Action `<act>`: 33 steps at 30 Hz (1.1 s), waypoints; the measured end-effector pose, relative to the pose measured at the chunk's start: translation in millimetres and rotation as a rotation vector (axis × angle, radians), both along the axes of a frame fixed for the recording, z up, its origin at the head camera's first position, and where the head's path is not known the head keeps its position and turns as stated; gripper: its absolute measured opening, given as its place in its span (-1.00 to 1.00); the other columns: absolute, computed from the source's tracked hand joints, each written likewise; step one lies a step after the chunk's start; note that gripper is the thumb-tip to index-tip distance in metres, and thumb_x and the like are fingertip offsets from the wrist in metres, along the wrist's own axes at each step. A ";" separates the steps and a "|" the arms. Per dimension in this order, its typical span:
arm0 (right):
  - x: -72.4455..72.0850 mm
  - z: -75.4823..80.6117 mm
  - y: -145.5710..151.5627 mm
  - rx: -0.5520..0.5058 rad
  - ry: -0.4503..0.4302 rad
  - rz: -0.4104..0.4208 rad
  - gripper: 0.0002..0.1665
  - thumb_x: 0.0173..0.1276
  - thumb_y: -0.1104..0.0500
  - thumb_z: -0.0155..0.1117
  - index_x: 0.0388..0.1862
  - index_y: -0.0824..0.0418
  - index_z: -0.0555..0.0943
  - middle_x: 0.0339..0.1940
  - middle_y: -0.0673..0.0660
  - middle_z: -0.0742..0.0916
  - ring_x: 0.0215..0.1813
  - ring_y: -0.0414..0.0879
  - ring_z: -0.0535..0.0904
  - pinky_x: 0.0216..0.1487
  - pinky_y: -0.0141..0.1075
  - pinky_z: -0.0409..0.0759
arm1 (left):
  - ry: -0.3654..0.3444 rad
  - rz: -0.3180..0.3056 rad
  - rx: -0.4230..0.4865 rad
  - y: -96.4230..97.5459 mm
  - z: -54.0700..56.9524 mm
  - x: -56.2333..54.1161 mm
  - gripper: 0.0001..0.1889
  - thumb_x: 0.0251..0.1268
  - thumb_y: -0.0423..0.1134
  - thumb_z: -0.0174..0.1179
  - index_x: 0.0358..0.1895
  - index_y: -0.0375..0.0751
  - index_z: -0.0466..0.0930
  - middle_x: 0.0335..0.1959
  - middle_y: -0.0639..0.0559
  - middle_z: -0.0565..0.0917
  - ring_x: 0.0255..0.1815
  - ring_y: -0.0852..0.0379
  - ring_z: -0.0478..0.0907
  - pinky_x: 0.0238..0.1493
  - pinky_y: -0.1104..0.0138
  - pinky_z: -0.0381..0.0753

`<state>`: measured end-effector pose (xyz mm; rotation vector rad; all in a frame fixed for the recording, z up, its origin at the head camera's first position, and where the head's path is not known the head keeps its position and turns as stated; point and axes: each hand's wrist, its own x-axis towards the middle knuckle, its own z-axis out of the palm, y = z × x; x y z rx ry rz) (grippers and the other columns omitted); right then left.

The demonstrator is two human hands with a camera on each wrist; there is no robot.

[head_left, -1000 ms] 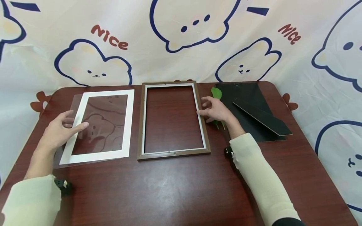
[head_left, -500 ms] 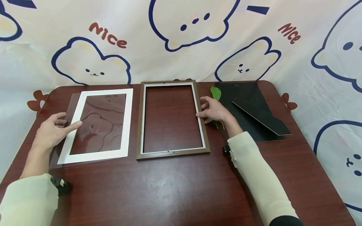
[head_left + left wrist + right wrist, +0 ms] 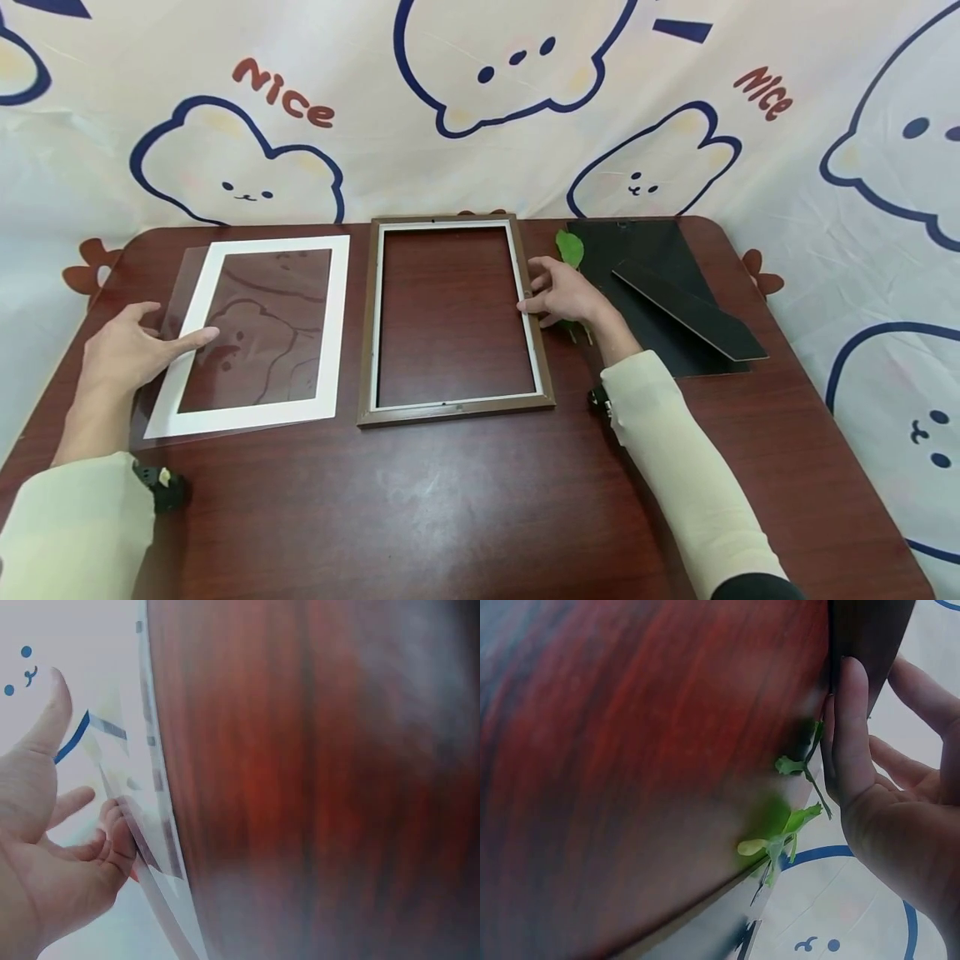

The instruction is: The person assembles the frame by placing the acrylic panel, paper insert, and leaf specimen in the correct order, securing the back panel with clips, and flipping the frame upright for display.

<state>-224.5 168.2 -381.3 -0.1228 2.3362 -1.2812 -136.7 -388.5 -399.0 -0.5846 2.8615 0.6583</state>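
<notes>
On the left, my left hand (image 3: 127, 350) is spread at the edge of a white picture mat (image 3: 161, 408), which lies on a larger clear sheet (image 3: 187, 267). Its thumb reaches over the mat's left border; the other fingers are at the sheet's left edge. Thumb and fingers stand apart in the left wrist view. A brown picture frame (image 3: 367, 333) with a pale inner lip lies in the middle. My right hand (image 3: 566, 293) holds its right side lightly, thumb over the top and fingers along the outer side. The right wrist view shows a finger against the frame's side (image 3: 877, 637).
A green leafy sprig (image 3: 570, 248) lies right of the frame, partly hidden by the right hand. Behind it is a black backing board (image 3: 652, 237) with an easel stand (image 3: 682, 310) raised from it. A patterned cloth (image 3: 450, 167) hangs behind the brown table (image 3: 420, 517).
My left hand has shifted slightly left along the mat's border. The right hand stays at the frame's side. The whole head view has drifted a little.
</notes>
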 end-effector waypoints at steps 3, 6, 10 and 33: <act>0.9 -0.2 0.3 -0.002 0.000 0.001 -0.04 0.38 0.30 0.40 0.63 0.22 0.10 0.23 0.35 0.47 0.08 0.20 0.61 -0.11 -0.07 0.77 | -0.018 0.003 -0.035 3.9 1.7 -1.9 0.28 0.14 0.44 0.28 0.53 -0.56 -0.10 0.25 -0.71 0.27 0.19 -0.63 0.23 0.17 -0.43 0.36; 1.6 0.2 0.6 -0.003 -0.003 -0.003 -0.04 0.37 0.30 0.41 0.62 0.22 0.11 0.22 0.34 0.47 0.09 0.20 0.60 -0.10 -0.06 0.76 | -0.043 0.021 -0.048 8.5 3.7 -3.8 0.31 0.09 0.44 0.32 0.53 -0.57 -0.10 0.31 -0.73 0.18 0.20 -0.65 0.18 0.19 -0.44 0.33; 1.6 0.8 0.6 0.002 -0.003 -0.005 -0.05 0.37 0.30 0.41 0.61 0.22 0.12 0.22 0.34 0.47 0.09 0.20 0.60 -0.08 -0.05 0.76 | -0.035 0.016 -0.054 9.9 4.4 -3.7 0.27 0.08 0.46 0.31 0.41 -0.69 0.06 0.18 -0.72 0.28 0.09 -0.60 0.26 0.08 -0.39 0.42; 0.1 1.9 0.7 -0.045 -0.056 -0.010 -0.07 0.39 0.31 0.39 0.62 0.23 0.14 0.28 0.35 0.42 0.07 0.18 0.61 -0.18 -0.11 0.78 | -0.045 -0.046 0.022 0.0 26.0 5.7 -0.10 0.36 0.09 0.32 0.29 -0.73 0.19 0.05 -0.70 0.36 -0.23 -0.44 0.59 -0.29 -0.08 0.73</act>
